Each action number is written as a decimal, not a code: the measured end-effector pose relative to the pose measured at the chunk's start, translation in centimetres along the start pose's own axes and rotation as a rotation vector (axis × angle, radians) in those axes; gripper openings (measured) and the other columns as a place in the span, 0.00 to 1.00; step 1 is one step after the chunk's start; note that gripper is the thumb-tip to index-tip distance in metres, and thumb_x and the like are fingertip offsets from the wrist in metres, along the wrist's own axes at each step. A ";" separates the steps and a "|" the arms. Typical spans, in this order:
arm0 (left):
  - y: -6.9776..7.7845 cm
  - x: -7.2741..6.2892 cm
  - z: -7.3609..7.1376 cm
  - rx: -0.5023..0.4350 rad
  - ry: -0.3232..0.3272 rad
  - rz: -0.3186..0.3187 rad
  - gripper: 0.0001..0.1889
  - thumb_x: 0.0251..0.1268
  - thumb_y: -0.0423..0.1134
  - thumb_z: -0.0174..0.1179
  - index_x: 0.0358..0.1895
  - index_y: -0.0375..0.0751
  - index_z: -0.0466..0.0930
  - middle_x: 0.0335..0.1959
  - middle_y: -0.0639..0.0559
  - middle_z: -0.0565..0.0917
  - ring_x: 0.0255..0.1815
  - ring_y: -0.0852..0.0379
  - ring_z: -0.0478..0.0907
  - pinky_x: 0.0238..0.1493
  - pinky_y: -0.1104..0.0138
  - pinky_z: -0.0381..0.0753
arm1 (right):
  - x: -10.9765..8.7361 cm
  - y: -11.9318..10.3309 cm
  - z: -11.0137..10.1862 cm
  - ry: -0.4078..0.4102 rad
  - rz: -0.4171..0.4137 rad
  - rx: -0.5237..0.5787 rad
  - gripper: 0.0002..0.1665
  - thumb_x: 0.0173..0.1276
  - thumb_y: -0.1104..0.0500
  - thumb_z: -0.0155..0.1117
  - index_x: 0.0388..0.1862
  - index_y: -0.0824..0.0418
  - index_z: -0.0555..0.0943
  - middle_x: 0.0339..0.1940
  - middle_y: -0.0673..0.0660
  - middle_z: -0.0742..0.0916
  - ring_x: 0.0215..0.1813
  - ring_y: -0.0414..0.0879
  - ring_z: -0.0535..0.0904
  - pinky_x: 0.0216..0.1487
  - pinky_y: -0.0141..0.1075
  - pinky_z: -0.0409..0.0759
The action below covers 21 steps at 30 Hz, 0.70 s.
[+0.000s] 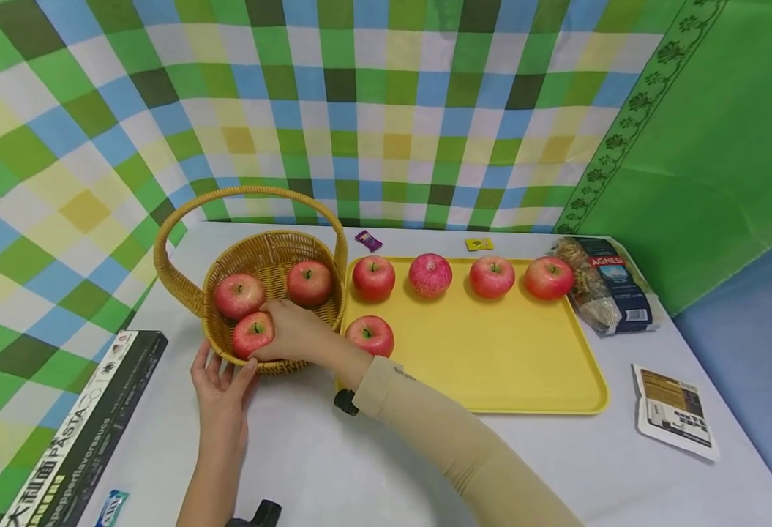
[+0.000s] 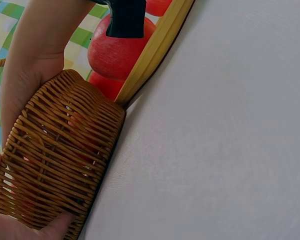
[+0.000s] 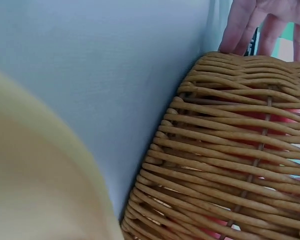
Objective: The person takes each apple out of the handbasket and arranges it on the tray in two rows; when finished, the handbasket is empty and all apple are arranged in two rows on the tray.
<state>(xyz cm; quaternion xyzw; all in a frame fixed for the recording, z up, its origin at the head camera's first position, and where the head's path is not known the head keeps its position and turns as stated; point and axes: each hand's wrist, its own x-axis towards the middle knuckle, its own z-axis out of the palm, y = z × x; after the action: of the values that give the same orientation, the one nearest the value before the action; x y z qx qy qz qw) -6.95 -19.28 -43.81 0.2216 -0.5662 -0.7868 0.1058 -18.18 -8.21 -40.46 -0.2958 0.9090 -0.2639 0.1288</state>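
White tabletop (image 1: pixel 333 476), right grip (image 1: pixel 296 333) pinching an apple (image 1: pixel 252 335)

Nearest, the left grip (image 1: pixel 219 391), fingers spread, touches the near side of the wicker basket (image 1: pixel 260 252). Just inside that rim, the right grip holds the apple between thumb and fingers. Two more apples (image 1: pixel 239 296) lie beyond; checkered cloth (image 1: pixel 359 110) hangs behind.
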 end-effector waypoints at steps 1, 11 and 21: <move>0.0 0.0 0.0 -0.002 0.000 -0.001 0.46 0.64 0.36 0.63 0.74 0.67 0.41 0.78 0.56 0.45 0.75 0.53 0.51 0.65 0.59 0.68 | 0.0 0.0 0.0 0.007 -0.008 -0.002 0.47 0.52 0.36 0.73 0.66 0.55 0.69 0.56 0.48 0.79 0.54 0.38 0.75 0.55 0.32 0.77; -0.2 0.0 -0.2 -0.002 -0.012 0.002 0.46 0.65 0.35 0.63 0.74 0.66 0.39 0.78 0.55 0.44 0.75 0.52 0.51 0.65 0.60 0.68 | -0.6 0.6 -0.3 0.111 -0.086 0.149 0.44 0.51 0.39 0.75 0.63 0.55 0.72 0.52 0.45 0.79 0.51 0.34 0.74 0.53 0.27 0.76; -0.2 0.1 -0.1 0.017 0.001 0.006 0.44 0.67 0.32 0.60 0.74 0.67 0.40 0.78 0.56 0.45 0.75 0.52 0.50 0.65 0.59 0.67 | -3.3 0.6 -3.2 0.158 -0.119 0.299 0.46 0.50 0.39 0.76 0.65 0.53 0.70 0.53 0.45 0.79 0.50 0.35 0.75 0.51 0.29 0.78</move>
<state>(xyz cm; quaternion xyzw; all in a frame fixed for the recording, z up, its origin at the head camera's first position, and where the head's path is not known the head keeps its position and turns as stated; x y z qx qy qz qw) -6.95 -19.34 -44.05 0.2211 -0.5735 -0.7815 0.1065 -17.13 -4.48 -37.90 -0.3049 0.8478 -0.4257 0.0839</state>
